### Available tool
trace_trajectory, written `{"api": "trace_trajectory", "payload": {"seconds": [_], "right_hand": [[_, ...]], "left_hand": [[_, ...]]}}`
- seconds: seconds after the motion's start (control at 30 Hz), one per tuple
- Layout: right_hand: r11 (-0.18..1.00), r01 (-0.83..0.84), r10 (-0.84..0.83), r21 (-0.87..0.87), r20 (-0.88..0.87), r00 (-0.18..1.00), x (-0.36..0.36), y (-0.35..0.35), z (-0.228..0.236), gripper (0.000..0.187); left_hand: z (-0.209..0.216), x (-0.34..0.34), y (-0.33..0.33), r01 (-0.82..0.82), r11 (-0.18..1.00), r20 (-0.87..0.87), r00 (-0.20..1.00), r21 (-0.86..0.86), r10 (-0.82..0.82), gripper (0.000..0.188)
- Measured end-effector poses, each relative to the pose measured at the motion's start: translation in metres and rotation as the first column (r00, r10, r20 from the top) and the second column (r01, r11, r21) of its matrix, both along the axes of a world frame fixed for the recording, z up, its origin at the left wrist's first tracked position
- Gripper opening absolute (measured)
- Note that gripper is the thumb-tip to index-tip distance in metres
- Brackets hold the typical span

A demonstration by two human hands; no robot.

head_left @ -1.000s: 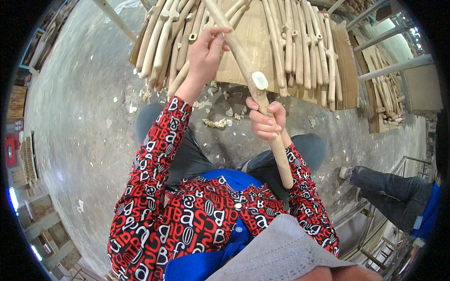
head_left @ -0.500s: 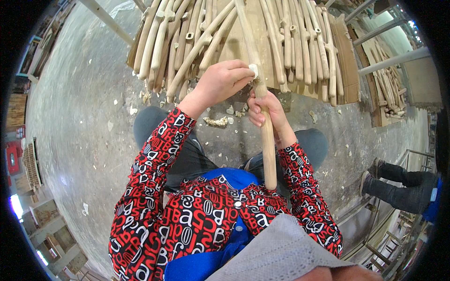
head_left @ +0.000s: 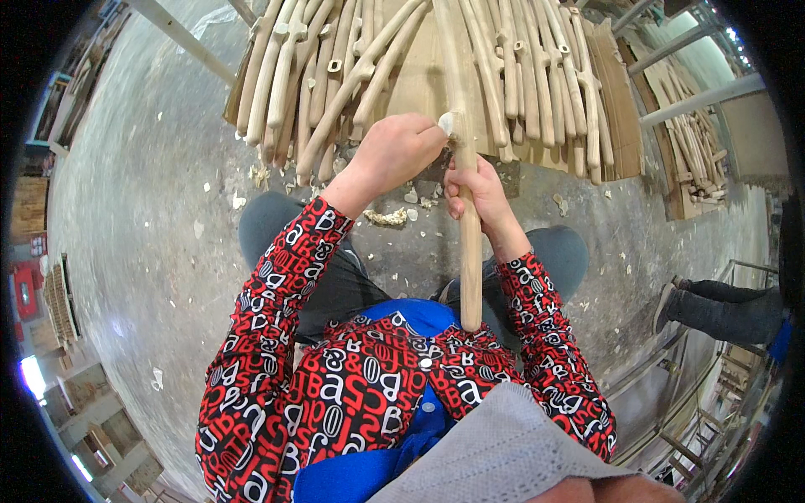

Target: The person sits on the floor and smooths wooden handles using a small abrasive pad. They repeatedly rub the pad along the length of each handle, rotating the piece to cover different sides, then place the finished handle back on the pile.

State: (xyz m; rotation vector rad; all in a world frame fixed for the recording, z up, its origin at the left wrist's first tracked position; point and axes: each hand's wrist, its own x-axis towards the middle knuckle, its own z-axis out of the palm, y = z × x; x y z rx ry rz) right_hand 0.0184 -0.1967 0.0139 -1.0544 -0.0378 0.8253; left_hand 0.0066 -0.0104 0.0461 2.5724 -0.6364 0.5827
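A long pale wooden stick point(head_left: 471, 268) points away from me, its near end close to my lap and its far part over the cardboard. My right hand point(head_left: 480, 194) is wrapped round it at mid-length. On the left side of the stick, just beyond that grip, my left hand point(head_left: 396, 155) is closed, thumb and fingers pinched together. At its fingertips, against the stick, shows a small whitish piece point(head_left: 446, 124); I cannot make out what it is. The left fingers partly hide the spot where they meet the stick.
Many similar knobbed wooden sticks point(head_left: 335, 80) lie side by side on a cardboard sheet point(head_left: 619, 126) ahead. Pale scraps point(head_left: 386, 217) litter the concrete floor. Metal bars point(head_left: 704, 102) and another stick pile point(head_left: 692, 142) stand right. A person's legs point(head_left: 721, 312) show at the far right.
The stick's near end has swung slightly left and away from me. My left hand has turned a little, its fingertips still by the stick. The other person's legs have shifted right.
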Motion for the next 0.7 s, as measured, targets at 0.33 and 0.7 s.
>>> {"api": "trace_trajectory", "payload": {"seconds": [0.33,0.7], "right_hand": [[0.991,0.031,-0.017,-0.127,0.108,0.994,-0.0023,0.0024,0.0009,0.017],[0.996,-0.039,0.037,0.08,0.017,0.999,0.0028,-0.0022,0.0,0.017]], "left_hand": [[-0.0079,0.0009,-0.0049,-0.014,1.0,0.016,1.0,0.019,0.014,0.008],[-0.006,0.0063,-0.0044,-0.052,0.973,0.066,0.995,-0.225,0.068,0.009]]}}
